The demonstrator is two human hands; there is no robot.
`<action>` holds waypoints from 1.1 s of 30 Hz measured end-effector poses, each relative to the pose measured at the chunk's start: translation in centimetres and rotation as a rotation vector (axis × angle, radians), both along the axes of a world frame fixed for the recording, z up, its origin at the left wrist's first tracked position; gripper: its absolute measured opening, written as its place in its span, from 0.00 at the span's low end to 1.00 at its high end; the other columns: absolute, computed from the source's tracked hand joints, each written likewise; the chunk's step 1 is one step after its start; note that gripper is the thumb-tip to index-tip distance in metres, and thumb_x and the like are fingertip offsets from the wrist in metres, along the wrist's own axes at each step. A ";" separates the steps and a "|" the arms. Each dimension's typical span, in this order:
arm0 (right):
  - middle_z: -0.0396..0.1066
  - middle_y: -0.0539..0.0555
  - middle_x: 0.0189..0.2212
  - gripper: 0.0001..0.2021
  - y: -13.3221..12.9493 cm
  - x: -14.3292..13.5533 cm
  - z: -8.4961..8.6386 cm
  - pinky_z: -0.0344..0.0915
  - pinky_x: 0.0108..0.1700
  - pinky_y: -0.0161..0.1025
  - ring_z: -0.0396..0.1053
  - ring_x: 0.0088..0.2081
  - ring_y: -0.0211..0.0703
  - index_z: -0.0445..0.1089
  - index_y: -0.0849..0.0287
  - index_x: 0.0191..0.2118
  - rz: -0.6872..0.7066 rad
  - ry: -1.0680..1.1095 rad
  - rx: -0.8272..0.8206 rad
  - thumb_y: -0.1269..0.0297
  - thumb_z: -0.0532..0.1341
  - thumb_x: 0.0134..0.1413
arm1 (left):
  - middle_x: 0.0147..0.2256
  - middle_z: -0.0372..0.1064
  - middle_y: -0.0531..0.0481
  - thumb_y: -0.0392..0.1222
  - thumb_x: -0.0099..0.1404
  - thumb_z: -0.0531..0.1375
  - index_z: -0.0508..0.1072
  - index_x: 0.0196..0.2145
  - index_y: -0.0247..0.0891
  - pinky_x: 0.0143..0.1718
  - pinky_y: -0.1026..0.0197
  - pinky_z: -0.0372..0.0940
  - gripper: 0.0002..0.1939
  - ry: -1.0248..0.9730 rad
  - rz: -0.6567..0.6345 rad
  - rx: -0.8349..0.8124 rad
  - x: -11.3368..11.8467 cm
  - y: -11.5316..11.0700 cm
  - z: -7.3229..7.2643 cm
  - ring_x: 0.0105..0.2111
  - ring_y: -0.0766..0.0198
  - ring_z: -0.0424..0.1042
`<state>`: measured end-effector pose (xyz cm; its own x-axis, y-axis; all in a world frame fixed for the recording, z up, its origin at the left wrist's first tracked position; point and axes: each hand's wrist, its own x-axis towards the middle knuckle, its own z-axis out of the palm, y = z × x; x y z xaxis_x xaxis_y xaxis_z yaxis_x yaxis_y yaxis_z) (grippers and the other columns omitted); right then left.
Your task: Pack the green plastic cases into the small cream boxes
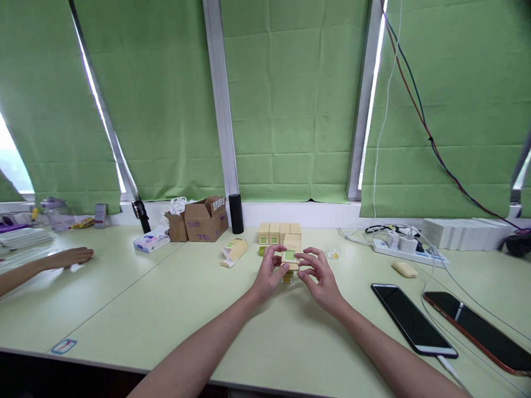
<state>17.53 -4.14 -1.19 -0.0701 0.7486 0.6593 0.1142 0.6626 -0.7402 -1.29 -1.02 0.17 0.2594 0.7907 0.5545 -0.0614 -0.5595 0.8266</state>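
Observation:
A small beige cardboard box with a green window on its face is held up over the table in front of me. My left hand is closed on its left side, thumb at the lower edge. My right hand has its curled fingertips at the right side of the same box. Just below it sits a small clear container with something yellow in it, partly hidden. Behind stand several similar beige boxes in a row. A small clear piece with a yellow spot lies to the right.
An opened beige carton lies to the left. Further back are a brown cardboard box, a black cylinder and a tissue pack. Phones, cables and a power strip lie right. Another person's hand rests far left.

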 end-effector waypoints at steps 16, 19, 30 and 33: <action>0.55 0.56 0.57 0.15 0.1 0.0 0.0 0.77 0.46 0.44 0.73 0.46 0.42 0.73 0.46 0.54 -0.021 -0.002 -0.010 0.54 0.64 0.64 | 0.53 0.60 0.43 0.56 0.69 0.61 0.66 0.52 0.44 0.46 0.56 0.68 0.20 0.089 0.052 0.069 0.0 -0.3 0.2 0.38 0.64 0.68; 0.56 0.56 0.57 0.15 0.2 -0.1 -0.1 0.77 0.45 0.43 0.73 0.45 0.42 0.73 0.47 0.53 -0.027 0.006 -0.016 0.53 0.64 0.63 | 0.53 0.60 0.43 0.56 0.68 0.62 0.65 0.53 0.44 0.45 0.56 0.68 0.21 0.085 0.005 0.064 -0.1 -0.3 0.3 0.40 0.63 0.69; 0.57 0.58 0.56 0.15 0.4 -0.1 -0.1 0.78 0.42 0.45 0.74 0.44 0.44 0.74 0.48 0.52 -0.037 0.026 -0.014 0.50 0.61 0.65 | 0.54 0.61 0.43 0.50 0.65 0.66 0.67 0.52 0.45 0.48 0.53 0.70 0.20 0.067 0.045 0.048 0.2 -0.4 0.1 0.40 0.63 0.69; 0.58 0.57 0.55 0.15 0.5 -0.2 -0.2 0.78 0.41 0.44 0.75 0.44 0.43 0.74 0.49 0.52 -0.041 0.028 -0.020 0.50 0.61 0.65 | 0.54 0.61 0.44 0.49 0.66 0.65 0.67 0.51 0.44 0.47 0.54 0.70 0.19 0.077 0.062 0.050 0.2 -0.2 0.0 0.40 0.63 0.69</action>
